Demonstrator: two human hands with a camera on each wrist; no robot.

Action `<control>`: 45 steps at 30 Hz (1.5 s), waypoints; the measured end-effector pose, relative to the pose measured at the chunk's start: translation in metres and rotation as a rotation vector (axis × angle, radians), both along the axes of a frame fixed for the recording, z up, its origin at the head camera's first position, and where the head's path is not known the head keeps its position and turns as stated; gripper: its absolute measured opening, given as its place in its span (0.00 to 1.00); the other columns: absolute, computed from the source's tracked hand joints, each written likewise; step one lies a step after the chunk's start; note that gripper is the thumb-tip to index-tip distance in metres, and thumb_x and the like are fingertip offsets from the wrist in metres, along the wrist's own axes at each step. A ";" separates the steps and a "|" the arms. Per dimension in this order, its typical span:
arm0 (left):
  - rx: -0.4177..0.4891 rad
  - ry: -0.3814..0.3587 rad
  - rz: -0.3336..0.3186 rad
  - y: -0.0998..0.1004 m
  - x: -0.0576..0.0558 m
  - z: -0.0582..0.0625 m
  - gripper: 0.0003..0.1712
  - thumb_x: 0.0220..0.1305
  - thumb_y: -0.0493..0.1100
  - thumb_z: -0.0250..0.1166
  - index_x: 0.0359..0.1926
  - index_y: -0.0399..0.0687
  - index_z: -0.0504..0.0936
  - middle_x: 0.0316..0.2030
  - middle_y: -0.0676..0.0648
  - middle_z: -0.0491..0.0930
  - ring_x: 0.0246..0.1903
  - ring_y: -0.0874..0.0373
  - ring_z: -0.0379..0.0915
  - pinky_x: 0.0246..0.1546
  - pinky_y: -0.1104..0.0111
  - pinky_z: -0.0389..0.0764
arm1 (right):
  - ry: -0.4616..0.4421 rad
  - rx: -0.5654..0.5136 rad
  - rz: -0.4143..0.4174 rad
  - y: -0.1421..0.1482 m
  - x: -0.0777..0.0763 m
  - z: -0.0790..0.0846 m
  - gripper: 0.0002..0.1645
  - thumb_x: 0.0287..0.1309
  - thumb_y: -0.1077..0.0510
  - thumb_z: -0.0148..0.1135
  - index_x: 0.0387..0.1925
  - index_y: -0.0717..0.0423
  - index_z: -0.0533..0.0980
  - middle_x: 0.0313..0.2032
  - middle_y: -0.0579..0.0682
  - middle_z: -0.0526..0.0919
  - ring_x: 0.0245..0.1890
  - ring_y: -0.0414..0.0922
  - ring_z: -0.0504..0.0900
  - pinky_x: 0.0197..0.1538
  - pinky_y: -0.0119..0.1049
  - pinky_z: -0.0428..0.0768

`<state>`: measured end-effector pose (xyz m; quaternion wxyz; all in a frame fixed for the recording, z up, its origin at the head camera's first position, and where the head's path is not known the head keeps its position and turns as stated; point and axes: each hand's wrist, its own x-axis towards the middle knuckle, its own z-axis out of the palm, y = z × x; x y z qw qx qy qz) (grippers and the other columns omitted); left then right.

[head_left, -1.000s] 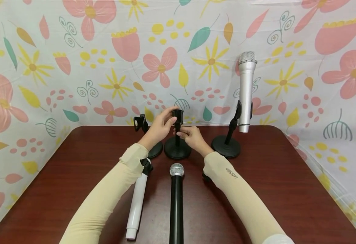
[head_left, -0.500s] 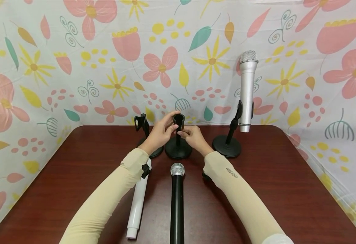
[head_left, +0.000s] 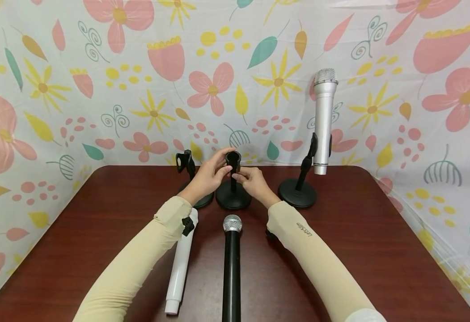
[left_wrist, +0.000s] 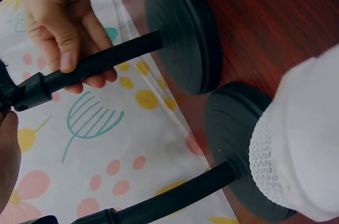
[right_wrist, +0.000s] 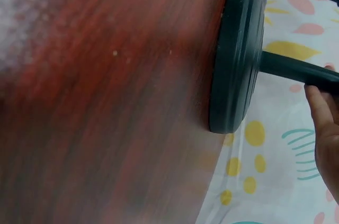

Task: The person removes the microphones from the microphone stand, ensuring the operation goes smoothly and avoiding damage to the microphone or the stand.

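At the far side of the table, a black desktop microphone stand (head_left: 233, 200) stands upright between two similar stands. My left hand (head_left: 209, 177) holds the round clip (head_left: 233, 156) at its top, thumb in front and fingers around the far side. The clip's opening tilts toward me. Lower down, my right hand (head_left: 256, 184) pinches the stem; in the left wrist view its thumb and fingers close on the stem (left_wrist: 108, 62). Only a sliver of my left hand (left_wrist: 7, 160) shows there. The right wrist view catches part of my right hand (right_wrist: 327, 139) against the stem.
A silver microphone (head_left: 325, 120) sits in the right stand (head_left: 298, 193). The left stand (head_left: 184, 162) has a bare clip, its base partly behind my arm. A white microphone (head_left: 180, 270) and a black one (head_left: 231, 268) lie on the table (head_left: 319, 250). Floral cloth (head_left: 235, 80) hangs behind.
The middle stand's clip has tipped toward me, so its round opening now shows. My left hand has dropped slightly with it. My right hand stays on the stem.
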<state>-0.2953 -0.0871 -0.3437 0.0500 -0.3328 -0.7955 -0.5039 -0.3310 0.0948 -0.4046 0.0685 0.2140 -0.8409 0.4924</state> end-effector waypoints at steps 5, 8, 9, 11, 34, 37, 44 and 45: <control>0.004 -0.002 -0.030 -0.002 0.002 0.003 0.30 0.71 0.34 0.52 0.71 0.52 0.59 0.70 0.44 0.60 0.68 0.55 0.57 0.60 0.61 0.70 | 0.014 0.033 0.013 0.000 0.004 0.003 0.14 0.66 0.61 0.57 0.50 0.57 0.81 0.46 0.54 0.85 0.48 0.48 0.83 0.50 0.42 0.81; -0.011 0.005 -0.027 -0.002 0.003 0.005 0.30 0.72 0.34 0.52 0.72 0.51 0.59 0.70 0.42 0.60 0.68 0.54 0.57 0.61 0.61 0.70 | 0.014 0.050 0.015 0.000 0.005 0.005 0.14 0.67 0.61 0.56 0.51 0.57 0.80 0.47 0.54 0.84 0.49 0.48 0.82 0.51 0.43 0.80; -0.016 0.006 -0.022 -0.002 0.003 0.005 0.30 0.72 0.34 0.52 0.72 0.50 0.59 0.70 0.42 0.59 0.68 0.54 0.57 0.61 0.61 0.70 | 0.011 0.060 0.014 0.000 0.005 0.005 0.14 0.67 0.60 0.56 0.51 0.57 0.80 0.48 0.54 0.84 0.49 0.48 0.82 0.51 0.43 0.80; -0.023 0.002 -0.012 -0.001 0.004 0.006 0.30 0.72 0.34 0.51 0.72 0.50 0.58 0.70 0.42 0.59 0.68 0.53 0.58 0.60 0.61 0.71 | 0.000 0.091 0.015 0.001 0.007 0.007 0.15 0.68 0.59 0.55 0.53 0.56 0.80 0.49 0.54 0.83 0.50 0.49 0.81 0.52 0.45 0.79; 0.221 -0.178 0.223 0.016 0.035 0.015 0.28 0.71 0.34 0.54 0.70 0.45 0.62 0.66 0.39 0.64 0.65 0.48 0.62 0.64 0.59 0.65 | -0.009 0.211 0.074 0.021 0.033 0.020 0.23 0.68 0.62 0.55 0.63 0.60 0.69 0.55 0.57 0.78 0.54 0.52 0.79 0.55 0.47 0.77; 0.277 -0.231 0.261 0.018 0.040 0.018 0.27 0.71 0.33 0.53 0.69 0.44 0.64 0.65 0.40 0.66 0.64 0.49 0.63 0.64 0.60 0.66 | -0.003 0.195 0.068 0.026 0.036 0.021 0.23 0.68 0.62 0.55 0.63 0.60 0.70 0.55 0.58 0.79 0.54 0.52 0.79 0.55 0.47 0.77; 0.365 -0.261 0.307 0.020 0.049 0.022 0.25 0.71 0.31 0.50 0.67 0.41 0.65 0.62 0.39 0.69 0.63 0.49 0.64 0.63 0.61 0.66 | -0.002 0.155 0.064 0.039 0.043 0.021 0.22 0.68 0.61 0.55 0.63 0.58 0.70 0.55 0.57 0.79 0.52 0.52 0.80 0.53 0.47 0.78; 0.373 -0.256 0.311 0.020 0.050 0.022 0.25 0.71 0.31 0.50 0.67 0.41 0.65 0.62 0.39 0.69 0.63 0.48 0.64 0.63 0.61 0.66 | -0.002 0.147 0.063 0.041 0.044 0.021 0.22 0.68 0.61 0.55 0.62 0.57 0.71 0.55 0.56 0.79 0.52 0.51 0.80 0.53 0.47 0.79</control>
